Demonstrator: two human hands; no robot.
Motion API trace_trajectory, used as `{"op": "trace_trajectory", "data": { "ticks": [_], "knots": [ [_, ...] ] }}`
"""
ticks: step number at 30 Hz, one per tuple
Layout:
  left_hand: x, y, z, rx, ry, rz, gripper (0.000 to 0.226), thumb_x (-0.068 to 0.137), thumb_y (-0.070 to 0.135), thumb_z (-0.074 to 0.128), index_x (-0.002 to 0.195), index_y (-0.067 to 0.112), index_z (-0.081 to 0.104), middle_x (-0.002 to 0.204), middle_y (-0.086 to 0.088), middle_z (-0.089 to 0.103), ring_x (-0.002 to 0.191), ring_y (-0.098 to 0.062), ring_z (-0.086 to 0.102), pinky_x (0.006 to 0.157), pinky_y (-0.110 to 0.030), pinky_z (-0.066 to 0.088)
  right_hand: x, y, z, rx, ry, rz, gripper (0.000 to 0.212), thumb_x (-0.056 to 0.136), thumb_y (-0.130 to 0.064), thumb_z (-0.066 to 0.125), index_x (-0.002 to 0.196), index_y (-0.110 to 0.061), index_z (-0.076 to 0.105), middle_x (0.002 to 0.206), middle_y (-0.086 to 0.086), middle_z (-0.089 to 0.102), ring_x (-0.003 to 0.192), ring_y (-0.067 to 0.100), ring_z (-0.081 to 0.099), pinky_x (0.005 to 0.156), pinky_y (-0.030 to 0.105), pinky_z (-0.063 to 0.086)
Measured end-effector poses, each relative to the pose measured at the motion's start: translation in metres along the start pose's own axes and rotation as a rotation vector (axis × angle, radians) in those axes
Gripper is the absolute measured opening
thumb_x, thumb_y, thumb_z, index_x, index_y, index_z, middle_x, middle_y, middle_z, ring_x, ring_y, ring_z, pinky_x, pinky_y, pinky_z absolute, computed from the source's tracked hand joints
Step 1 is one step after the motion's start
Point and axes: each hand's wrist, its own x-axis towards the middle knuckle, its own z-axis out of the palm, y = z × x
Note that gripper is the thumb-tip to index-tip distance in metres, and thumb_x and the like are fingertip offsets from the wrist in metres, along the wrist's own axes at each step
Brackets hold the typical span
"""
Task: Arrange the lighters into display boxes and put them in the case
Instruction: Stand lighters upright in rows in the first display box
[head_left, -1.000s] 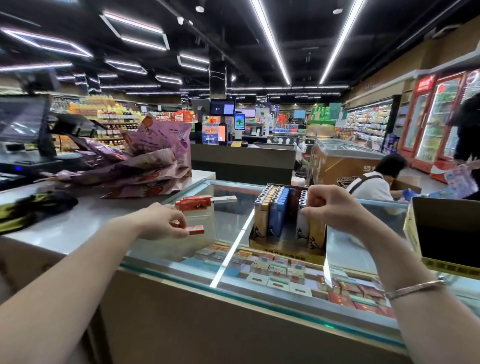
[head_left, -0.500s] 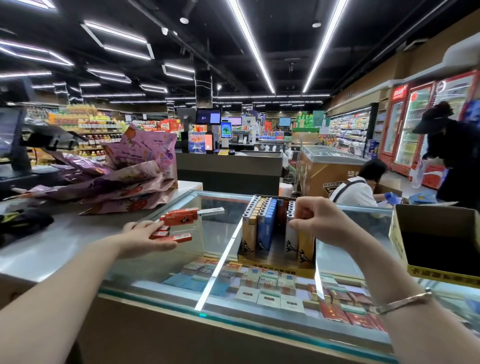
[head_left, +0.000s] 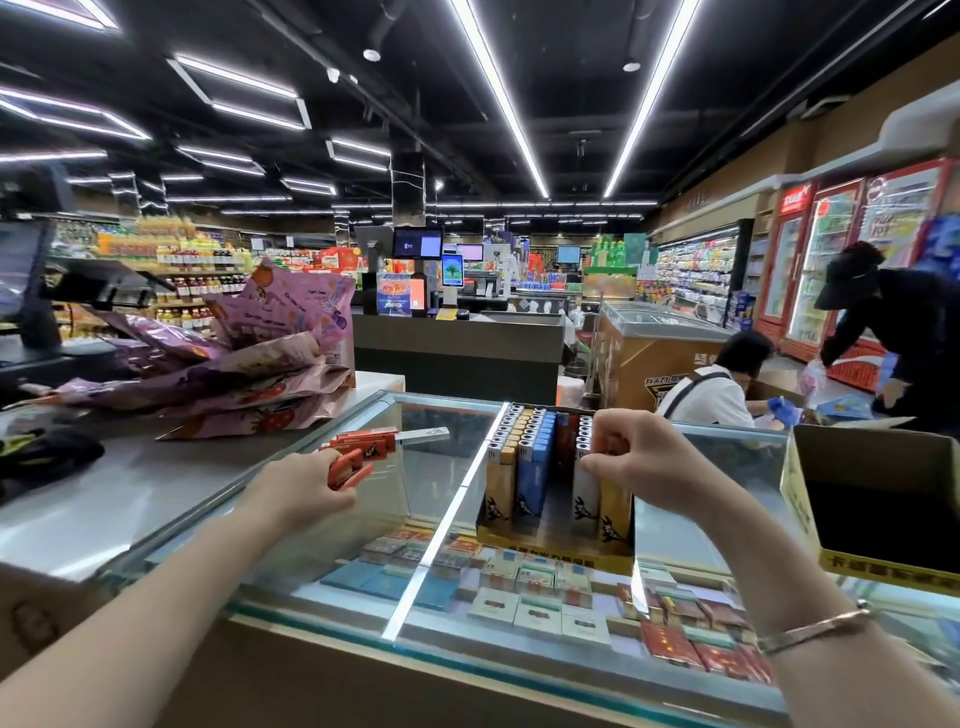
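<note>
A yellow display box (head_left: 556, 543) stands on the glass case (head_left: 447, 499), holding upright rows of tan, blue and white lighters (head_left: 524, 457). My right hand (head_left: 636, 457) is curled over the box's right rows and pinches the top of a white lighter (head_left: 584, 486) there. To the left, my left hand (head_left: 306, 486) grips a couple of red lighters (head_left: 349, 469) just above the glass. More red lighters (head_left: 363, 443) lie loose on the case top beyond that hand, beside a white one (head_left: 423, 435).
An empty yellow cardboard box (head_left: 878, 499) stands at the right on the case. Pink snack bags (head_left: 249, 364) are piled on the steel counter at the left. Cigarette packs fill the case under the glass. Two people work near the freezer behind.
My left hand has lifted a couple of red lighters off the glass and drawn them toward me. My right hand has stayed on the box's right rows.
</note>
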Motion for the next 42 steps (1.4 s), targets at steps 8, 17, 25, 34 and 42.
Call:
{"op": "trace_trajectory", "data": {
  "ticks": [8,17,25,34,42],
  "knots": [
    [-0.004,0.046,-0.024,-0.711,-0.188,0.025,0.011,0.078,0.005,0.066,0.082,0.013,0.061,0.064,-0.003,0.064,0.049,-0.006,0.059,0.045,-0.016,0.044,-0.003,-0.005,-0.003,-0.083,0.017,-0.004,0.020,0.083,-0.020,0.067,0.068,-0.016,0.054,0.064,-0.001,0.052,0.061,0.014,0.047,0.062,0.043,0.048],
    [-0.004,0.155,-0.053,-1.405,-0.205,0.146,0.027,0.076,0.027,0.067,0.099,0.017,0.058,0.068,0.000,0.068,0.053,-0.005,0.061,0.047,-0.015,0.045,-0.009,-0.030,0.003,-0.124,0.261,-0.212,0.016,0.084,-0.026,0.068,0.095,-0.019,0.059,0.076,-0.010,0.056,0.069,0.007,0.051,0.066,0.028,0.047],
    [0.011,0.203,-0.043,-1.664,-0.092,0.188,0.051,0.067,0.035,0.072,0.110,0.016,0.054,0.072,0.002,0.070,0.063,-0.009,0.068,0.050,-0.017,0.048,-0.006,-0.031,0.010,-0.067,0.367,-0.298,0.033,0.082,-0.018,0.070,0.114,-0.017,0.062,0.107,-0.006,0.067,0.095,0.005,0.061,0.085,0.024,0.052],
    [0.016,0.188,-0.042,-1.513,0.117,0.383,0.019,0.084,0.021,0.063,0.097,0.016,0.051,0.079,-0.004,0.070,0.055,-0.013,0.064,0.044,-0.019,0.047,-0.003,-0.023,0.001,0.187,0.652,-0.142,0.028,0.081,0.000,0.067,0.077,-0.027,0.059,0.080,-0.012,0.065,0.074,0.004,0.062,0.065,0.018,0.053],
    [0.030,0.170,-0.027,-1.502,0.178,0.293,0.003,0.090,0.018,0.057,0.088,0.020,0.057,0.075,-0.004,0.071,0.065,-0.018,0.061,0.059,-0.022,0.049,0.001,-0.016,-0.014,0.402,0.640,0.013,0.029,0.089,0.005,0.054,0.086,-0.022,0.064,0.075,0.000,0.064,0.064,0.020,0.064,0.058,0.031,0.057]
  ]
}}
